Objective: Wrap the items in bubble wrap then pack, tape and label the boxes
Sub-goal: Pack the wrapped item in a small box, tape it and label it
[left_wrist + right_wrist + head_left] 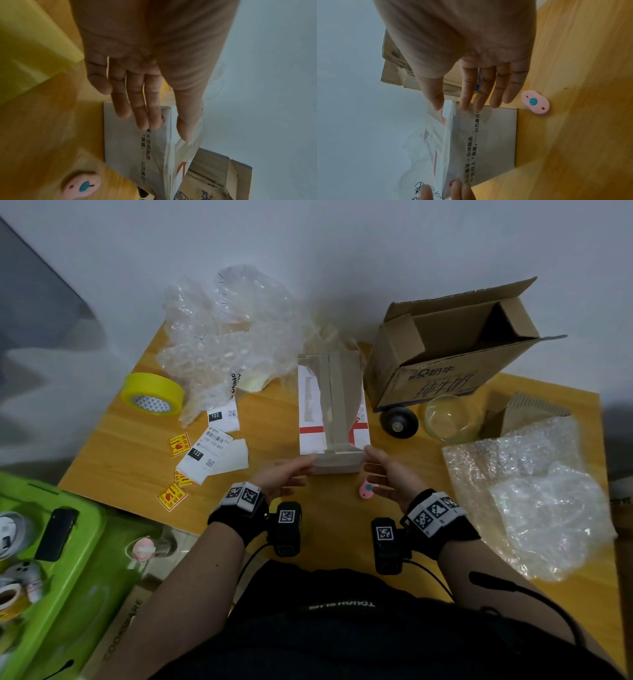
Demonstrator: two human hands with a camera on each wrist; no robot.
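Standing near the middle of the worktop (113,440), the white box (334,409) — taped along its top, red stripes on its label — is framed by both hands at its near end. The left hand (284,474) has straight fingers (142,119) against the box's near left corner, thumb on top; the right hand (390,474) mirrors it at the near right corner, fingers extended, gripping nothing. A pink cutter (366,489) lies just beside the right hand. An open cardboard box (445,350) sits towards the far right corner, bubble wrap (226,337) at the far edge, yellow tape (152,393) near the left edge.
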